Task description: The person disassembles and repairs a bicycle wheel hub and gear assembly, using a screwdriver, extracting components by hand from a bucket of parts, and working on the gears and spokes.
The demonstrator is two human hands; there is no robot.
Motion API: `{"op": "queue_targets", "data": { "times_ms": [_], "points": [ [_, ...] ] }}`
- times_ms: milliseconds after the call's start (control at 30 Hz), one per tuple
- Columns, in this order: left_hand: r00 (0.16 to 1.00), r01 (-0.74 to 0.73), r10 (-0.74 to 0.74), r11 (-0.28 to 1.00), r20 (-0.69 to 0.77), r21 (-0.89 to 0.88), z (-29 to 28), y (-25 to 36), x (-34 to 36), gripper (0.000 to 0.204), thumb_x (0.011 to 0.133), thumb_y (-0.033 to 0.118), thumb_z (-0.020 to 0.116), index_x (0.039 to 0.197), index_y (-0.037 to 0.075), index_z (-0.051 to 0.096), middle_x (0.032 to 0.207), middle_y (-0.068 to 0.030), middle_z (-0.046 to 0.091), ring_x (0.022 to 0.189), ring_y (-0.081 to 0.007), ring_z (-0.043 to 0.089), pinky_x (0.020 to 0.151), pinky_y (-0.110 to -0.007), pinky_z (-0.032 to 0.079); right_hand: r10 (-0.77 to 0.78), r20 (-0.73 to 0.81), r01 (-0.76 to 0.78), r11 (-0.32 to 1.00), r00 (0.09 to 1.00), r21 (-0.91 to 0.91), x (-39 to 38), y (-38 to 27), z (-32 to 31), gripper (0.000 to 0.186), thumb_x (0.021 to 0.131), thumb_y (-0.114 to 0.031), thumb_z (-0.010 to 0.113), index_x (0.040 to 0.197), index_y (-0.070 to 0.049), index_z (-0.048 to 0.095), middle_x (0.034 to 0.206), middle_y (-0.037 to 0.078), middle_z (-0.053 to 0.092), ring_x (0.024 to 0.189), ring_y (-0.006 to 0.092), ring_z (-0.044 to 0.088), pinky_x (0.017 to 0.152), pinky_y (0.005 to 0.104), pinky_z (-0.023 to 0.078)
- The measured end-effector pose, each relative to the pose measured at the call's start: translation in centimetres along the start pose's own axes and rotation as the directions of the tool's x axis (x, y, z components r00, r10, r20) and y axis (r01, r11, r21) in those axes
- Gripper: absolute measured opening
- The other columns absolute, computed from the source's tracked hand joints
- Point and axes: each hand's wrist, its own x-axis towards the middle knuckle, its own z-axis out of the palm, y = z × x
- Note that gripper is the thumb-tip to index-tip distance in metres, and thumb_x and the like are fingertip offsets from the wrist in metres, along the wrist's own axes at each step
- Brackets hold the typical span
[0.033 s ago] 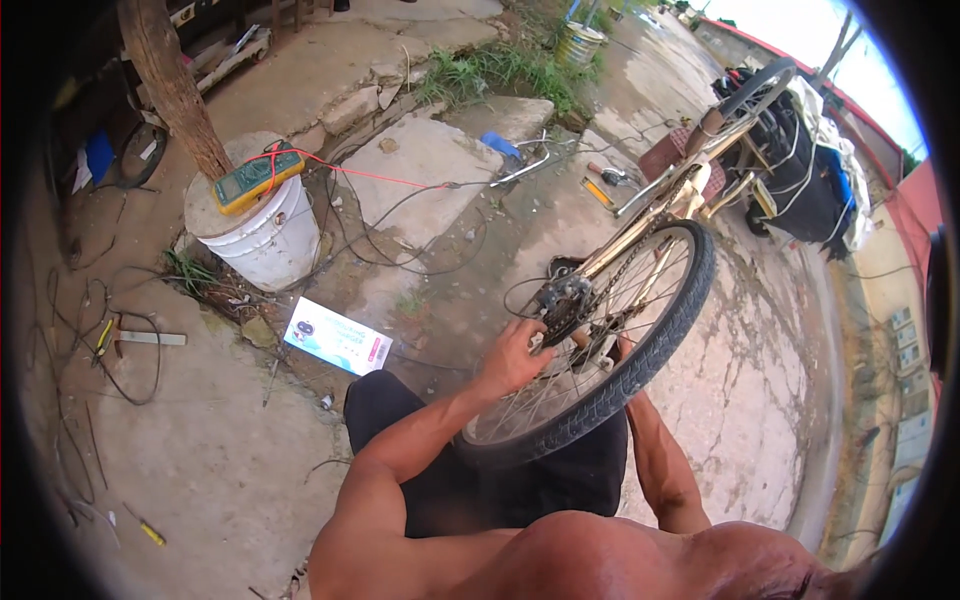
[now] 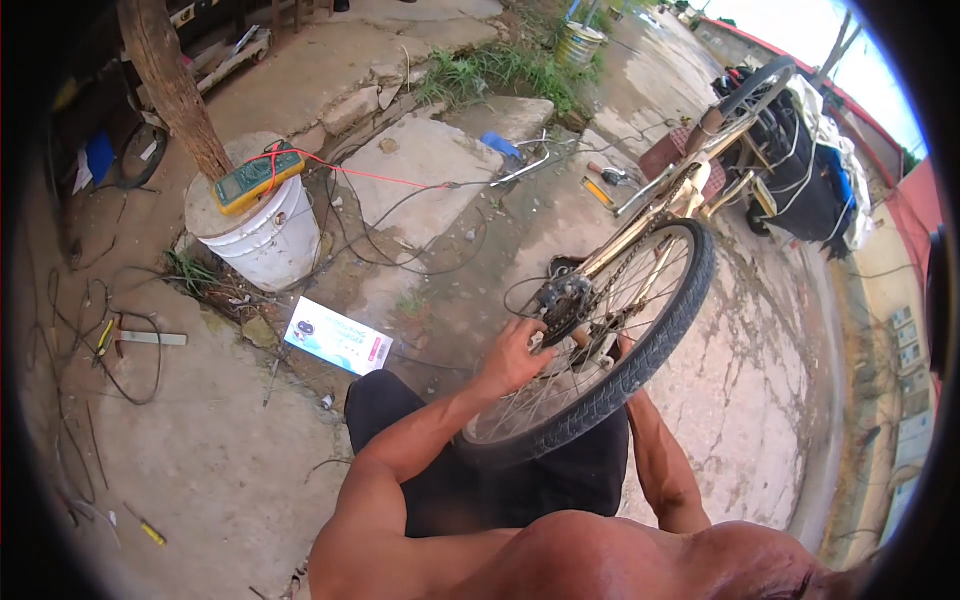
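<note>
A bicycle's rear wheel [image 2: 655,352] with a black knobbly tyre stands tilted in front of my knees. Its cream frame [image 2: 632,243] stretches away to the upper right. My left hand [image 2: 517,357] is at the near side of the hub, just below the dark, greasy sprockets [image 2: 566,300]. Its fingers are curled, and what lies between them is too small to make out. On the wheel's far side is my right hand [image 2: 624,348], mostly hidden by tyre and spokes; its fingers cannot be read.
A yellow-green multimeter [image 2: 258,180] with red leads sits on an upturned white bucket [image 2: 265,235]. Left of my knee lies a white-and-blue box [image 2: 338,337]. Screwdrivers [image 2: 152,533], loose cables and a yellow-handled tool [image 2: 598,191] are on the cracked concrete.
</note>
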Motion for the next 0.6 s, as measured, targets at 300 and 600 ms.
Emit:
{"op": "queue_targets", "data": {
  "times_ms": [300, 600],
  "points": [
    [0.966, 0.230, -0.209, 0.962, 0.151, -0.146, 0.9, -0.7, 0.7, 0.062, 0.082, 0.026, 0.085, 0.126, -0.006, 0.056, 0.106, -0.0173, 0.073, 0.093, -0.0209, 0.072, 0.082, -0.035, 0.058, -0.137, 0.053, 0.146, 0.957, 0.989, -0.249, 1.6, 2.7, -1.8, 0.055, 0.109, -0.043, 0.034, 0.145, -0.005, 0.052, 0.136, 0.009, 0.062, 0.124, 0.0227, 0.057, 0.109, 0.0401, 0.041],
    [0.866, 0.393, -0.293, 0.900, 0.406, -0.187, 4.1, -5.3, 2.7, 0.092, 0.081, 0.025, 0.086, 0.152, -0.007, 0.036, 0.137, -0.0242, 0.061, 0.122, -0.0292, 0.062, 0.104, -0.040, 0.049, -0.109, -0.009, 0.108, 0.989, 0.994, -0.100, -0.4, 0.3, -1.0, 0.058, 0.109, -0.042, 0.040, 0.150, -0.002, 0.047, 0.145, 0.011, 0.056, 0.132, 0.0230, 0.051, 0.114, 0.0383, 0.036]
  ]
}}
